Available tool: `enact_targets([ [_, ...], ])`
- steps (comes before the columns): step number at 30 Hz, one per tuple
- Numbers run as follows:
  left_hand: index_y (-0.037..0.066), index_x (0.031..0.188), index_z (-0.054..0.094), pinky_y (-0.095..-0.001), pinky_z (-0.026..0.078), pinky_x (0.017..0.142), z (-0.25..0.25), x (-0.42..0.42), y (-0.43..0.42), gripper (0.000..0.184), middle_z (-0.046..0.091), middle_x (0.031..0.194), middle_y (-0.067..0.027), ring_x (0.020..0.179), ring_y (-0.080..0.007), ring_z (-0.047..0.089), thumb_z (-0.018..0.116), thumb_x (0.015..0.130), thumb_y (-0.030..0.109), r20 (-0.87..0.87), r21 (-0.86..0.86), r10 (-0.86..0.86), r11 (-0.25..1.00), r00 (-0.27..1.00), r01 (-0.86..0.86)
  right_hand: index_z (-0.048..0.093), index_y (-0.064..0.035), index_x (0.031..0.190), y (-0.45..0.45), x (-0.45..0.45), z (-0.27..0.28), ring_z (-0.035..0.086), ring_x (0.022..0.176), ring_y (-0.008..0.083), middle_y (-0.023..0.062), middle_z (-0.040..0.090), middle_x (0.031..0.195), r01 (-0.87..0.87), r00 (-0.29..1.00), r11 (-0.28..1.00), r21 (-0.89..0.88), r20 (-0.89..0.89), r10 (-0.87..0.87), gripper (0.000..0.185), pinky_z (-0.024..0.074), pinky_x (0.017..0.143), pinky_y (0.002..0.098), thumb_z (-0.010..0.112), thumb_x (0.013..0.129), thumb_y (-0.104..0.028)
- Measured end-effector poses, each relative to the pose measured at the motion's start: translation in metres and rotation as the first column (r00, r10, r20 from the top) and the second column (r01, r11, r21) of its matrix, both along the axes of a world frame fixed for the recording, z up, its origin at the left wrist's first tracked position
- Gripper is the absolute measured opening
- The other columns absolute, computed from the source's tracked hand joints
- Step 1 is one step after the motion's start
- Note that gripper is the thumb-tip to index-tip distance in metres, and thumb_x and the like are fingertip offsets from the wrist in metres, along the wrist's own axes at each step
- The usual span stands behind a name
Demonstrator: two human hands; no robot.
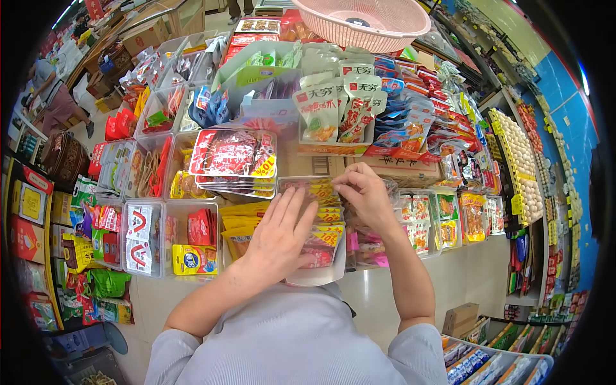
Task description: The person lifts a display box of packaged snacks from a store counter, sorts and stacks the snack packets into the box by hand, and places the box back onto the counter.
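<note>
A white box [319,276] in front of me holds a row of yellow-and-red snack packets [327,236] marked "10%". My left hand [279,226] lies over the box's left side, fingers stretched out and resting on the packets. At the far right corner, my right hand [362,192] is closed in a pinch at the top edge of a yellow packet; its fingertips partly cover the spot. More yellow packets [239,226] stand just left of my left hand. Behind it sits a stack of large red-and-white packs [234,154].
Clear bins of snacks [146,247] line both sides. White upright pouches [319,114] and blue-and-red packets [404,115] fill boxes behind. A pink basket [366,32] stands at the back, egg trays [523,176] at right. Another person [58,96] is far left.
</note>
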State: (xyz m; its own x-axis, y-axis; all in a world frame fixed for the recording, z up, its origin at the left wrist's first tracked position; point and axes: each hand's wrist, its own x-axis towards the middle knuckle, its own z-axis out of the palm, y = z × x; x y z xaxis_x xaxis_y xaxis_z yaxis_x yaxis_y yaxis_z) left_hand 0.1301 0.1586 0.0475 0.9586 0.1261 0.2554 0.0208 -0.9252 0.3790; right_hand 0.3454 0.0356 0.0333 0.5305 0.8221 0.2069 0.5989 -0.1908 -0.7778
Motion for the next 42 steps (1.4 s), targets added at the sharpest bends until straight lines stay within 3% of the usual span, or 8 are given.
enact_targets([
  [6, 0.000, 0.148, 0.044, -0.0551, 0.028, 0.123, 0.000, 0.003, 0.003, 0.106, 0.032, 0.159, -0.0314, 0.150, -0.0477, 0.030, 0.094, 0.062, 0.035, -0.027, -0.006, 0.005, 1.000, 1.000, -0.005, 0.077, -0.0040, 0.100, -0.003, 0.002, 0.000, 0.067, 0.092, 0.0290, 0.0102, 0.069, 0.095, -0.008, 0.938, 1.000, 0.002, 0.346, 0.006, 0.015, 0.0542, 0.081, 0.0383, 0.077, 0.086, -0.008],
  [15, 0.003, 0.151, 0.044, -0.0583, 0.024, 0.123, 0.001, 0.006, 0.000, 0.108, 0.034, 0.158, -0.0305, 0.150, -0.0465, 0.030, 0.094, 0.062, 0.039, -0.073, 0.073, 0.017, 0.997, 0.997, -0.012, 0.077, -0.0079, 0.098, -0.003, -0.003, 0.008, 0.067, 0.091, 0.0302, 0.0083, 0.068, 0.094, -0.043, 0.885, 0.998, -0.048, 0.462, 0.061, 0.014, 0.0557, 0.079, 0.0432, 0.074, 0.085, -0.012],
  [18, 0.003, 0.150, 0.046, -0.0583, 0.025, 0.123, 0.003, 0.006, 0.001, 0.107, 0.036, 0.157, -0.0298, 0.149, -0.0465, 0.032, 0.094, 0.061, 0.039, -0.084, 0.095, 0.018, 0.995, 0.996, -0.010, 0.075, -0.0078, 0.106, -0.001, -0.004, 0.010, 0.067, 0.096, 0.0307, 0.0093, 0.070, 0.102, -0.053, 0.844, 0.998, -0.028, 0.533, 0.060, 0.021, 0.0564, 0.081, 0.0415, 0.073, 0.086, -0.012],
  [21, 0.003, 0.149, 0.046, -0.0586, 0.026, 0.122, 0.003, 0.005, 0.000, 0.107, 0.038, 0.156, -0.0303, 0.148, -0.0466, 0.034, 0.094, 0.060, 0.038, -0.077, 0.101, 0.024, 0.995, 0.997, -0.016, 0.070, -0.0019, 0.121, 0.004, -0.015, 0.025, 0.066, 0.114, 0.0351, 0.0164, 0.069, 0.125, -0.061, 0.885, 0.998, 0.029, 0.464, 0.041, 0.034, 0.0547, 0.095, 0.0414, 0.074, 0.091, -0.016],
  [24, 0.004, 0.151, 0.044, -0.0589, 0.026, 0.122, 0.003, 0.007, 0.001, 0.108, 0.038, 0.154, -0.0322, 0.148, -0.0468, 0.034, 0.093, 0.060, 0.037, -0.065, 0.086, 0.037, 0.996, 0.997, -0.031, 0.060, 0.0019, 0.135, 0.008, -0.019, 0.017, 0.056, 0.131, 0.0364, 0.0209, 0.060, 0.141, -0.217, 0.827, 0.975, -0.052, 0.520, 0.212, 0.051, 0.0464, 0.107, 0.0455, 0.066, 0.097, -0.031],
  [27, 0.004, 0.151, 0.043, -0.0593, 0.025, 0.123, -0.001, 0.008, 0.002, 0.110, 0.036, 0.155, -0.0325, 0.149, -0.0473, 0.032, 0.094, 0.060, 0.038, -0.063, 0.070, 0.050, 0.997, 0.997, -0.046, 0.055, 0.0055, 0.140, 0.003, -0.026, 0.024, 0.048, 0.141, 0.0376, 0.0240, 0.054, 0.148, -0.199, 0.884, 0.937, -0.288, 0.359, 0.299, 0.065, 0.0360, 0.116, 0.0514, 0.058, 0.101, -0.046],
  [30, 0.002, 0.150, 0.043, -0.0597, 0.024, 0.123, -0.001, 0.009, 0.003, 0.111, 0.035, 0.156, -0.0327, 0.149, -0.0476, 0.031, 0.095, 0.059, 0.039, -0.054, 0.053, 0.048, 0.998, 0.997, -0.045, 0.051, 0.0041, 0.144, 0.000, -0.027, 0.032, 0.044, 0.143, 0.0370, 0.0239, 0.051, 0.150, -0.170, 0.868, 0.914, -0.367, 0.384, 0.316, 0.072, 0.0330, 0.118, 0.0542, 0.053, 0.102, -0.054],
  [42, -0.004, 0.151, 0.038, -0.0621, 0.024, 0.122, -0.001, 0.016, 0.009, 0.123, 0.032, 0.159, -0.0291, 0.151, -0.0469, 0.027, 0.095, 0.055, 0.048, -0.090, 0.096, 0.037, 0.995, 0.995, -0.028, 0.035, 0.0032, 0.155, -0.015, -0.052, 0.033, 0.029, 0.152, 0.0407, 0.0231, 0.035, 0.161, -0.197, 0.809, 0.882, -0.427, 0.437, 0.392, 0.103, 0.0309, 0.120, 0.0580, 0.084, 0.077, -0.044],
])
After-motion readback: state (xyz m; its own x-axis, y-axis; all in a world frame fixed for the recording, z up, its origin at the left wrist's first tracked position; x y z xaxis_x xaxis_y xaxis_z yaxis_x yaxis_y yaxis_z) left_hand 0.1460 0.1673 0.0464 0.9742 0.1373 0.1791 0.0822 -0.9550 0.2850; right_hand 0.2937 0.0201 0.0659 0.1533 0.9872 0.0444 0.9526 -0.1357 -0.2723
